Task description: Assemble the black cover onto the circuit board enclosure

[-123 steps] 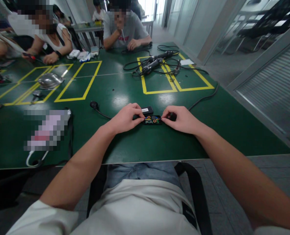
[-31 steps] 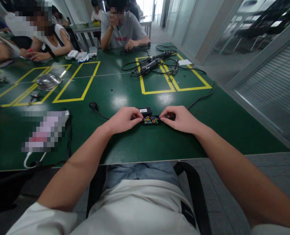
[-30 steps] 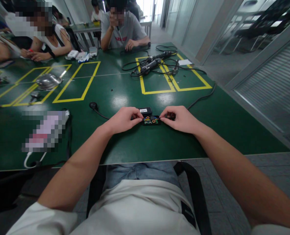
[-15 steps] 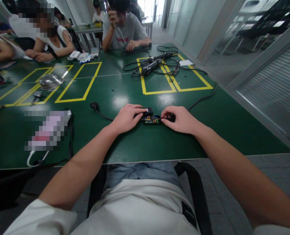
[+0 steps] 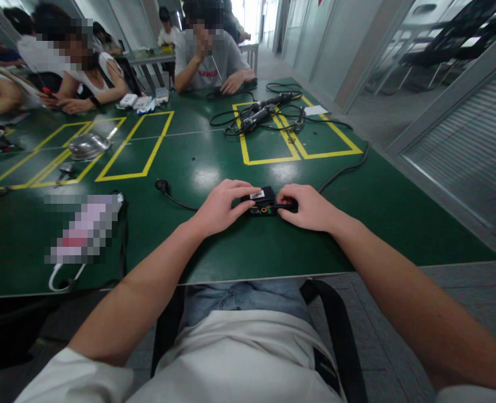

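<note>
Black cover (image 5: 266, 195), with a white label (image 5: 256, 195) on top, sits at the centre of the frame, over the back part of an open housing whose circuit board (image 5: 266, 211) shows as a strip along the near edge. At the far left of the frame, a metal dish (image 5: 89, 146) lies by yellow tape outlines, and below it is a pinkish object (image 5: 84, 226), too blurred to name. Left of centre, a black plug (image 5: 162, 185) trails a thin lead (image 5: 183, 205) toward the left hand (image 5: 225, 207). That hand's thumb and fingers are clamped on the left end of the cover, thumb along the near side. Half a second ago the cover lay flat behind the housing, with the board in full view; now it overlaps the housing, so work seems to have passed from the wires to the cover. It does not look seated. Just right of centre, the right hand (image 5: 304, 207) has thumb and fingertips together around the thick black cord end (image 5: 286, 206) at the housing's right side, much as before. Beyond it, a cord (image 5: 345, 169) curves toward the right of the table (image 5: 424, 235).
</note>
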A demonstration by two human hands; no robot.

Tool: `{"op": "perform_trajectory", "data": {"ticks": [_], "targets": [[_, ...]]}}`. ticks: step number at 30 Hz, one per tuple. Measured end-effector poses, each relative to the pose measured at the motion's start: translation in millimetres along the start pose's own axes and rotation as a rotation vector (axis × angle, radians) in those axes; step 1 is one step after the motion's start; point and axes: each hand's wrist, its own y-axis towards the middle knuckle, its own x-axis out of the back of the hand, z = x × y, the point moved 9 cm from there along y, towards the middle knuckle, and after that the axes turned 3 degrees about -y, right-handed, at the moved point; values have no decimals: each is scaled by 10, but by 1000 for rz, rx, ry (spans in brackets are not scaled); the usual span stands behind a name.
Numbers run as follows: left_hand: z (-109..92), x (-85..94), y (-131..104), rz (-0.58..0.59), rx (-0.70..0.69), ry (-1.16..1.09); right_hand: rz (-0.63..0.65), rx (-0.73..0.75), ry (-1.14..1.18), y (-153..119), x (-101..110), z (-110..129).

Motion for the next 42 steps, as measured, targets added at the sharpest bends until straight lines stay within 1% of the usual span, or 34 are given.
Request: {"op": "perform_trajectory", "data": {"ticks": [2, 4, 11, 13, 17, 18, 20, 22, 23, 25, 27, 28, 30, 31, 34, 37, 42], "targets": [[-59, -97, -11, 86, -47, 2, 1, 4, -5, -5, -1, 8], [-70, -154, -17, 130, -56, 8, -4, 4, -8, -8, 6, 16], [-51, -172, -17, 130, -22, -20, -22, 0, -33, -27, -24, 22], [-9, -143, 0, 88, 22, -46, -40, -8, -55, -41, -28, 22], [202, -12, 20, -82, 193, 13, -67, -15, -73, -72, -31, 36], [260, -2, 17, -99, 234, 40, -69, -9, -68, -80, -34, 43], [351, -24, 4, -90, 287, 76, -83, 9, -55, -100, -35, 47], [376, -58, -14, -75, 282, 87, -106, 28, -44, -128, -32, 36], [353, -65, -24, -78, 253, 92, -123, 38, -37, -145, -27, 27], [251, -24, -53, -127, 166, 130, -138, 64, -22, -180, -31, 9], [125, -19, -83, -114, 93, 178, -148, 82, -8, -210, -35, -8], [84, -37, -95, -77, 86, 195, -151, 93, 3, -223, -35, -10], [39, -151, -119, 88, 110, 191, -153, 106, 20, -240, -37, -12], [38, -185, -133, 142, 142, 192, -152, 112, 29, -246, -39, -8], [38, -237, -154, 206, 191, 193, -156, 132, 68, -263, -47, 19], [63, -251, -173, 181, 203, 123, -162, 154, 95, -288, -55, 66], [69, -166, -223, 47, 164, -7, -228, 155, 80, -368, 8, 127]]}}
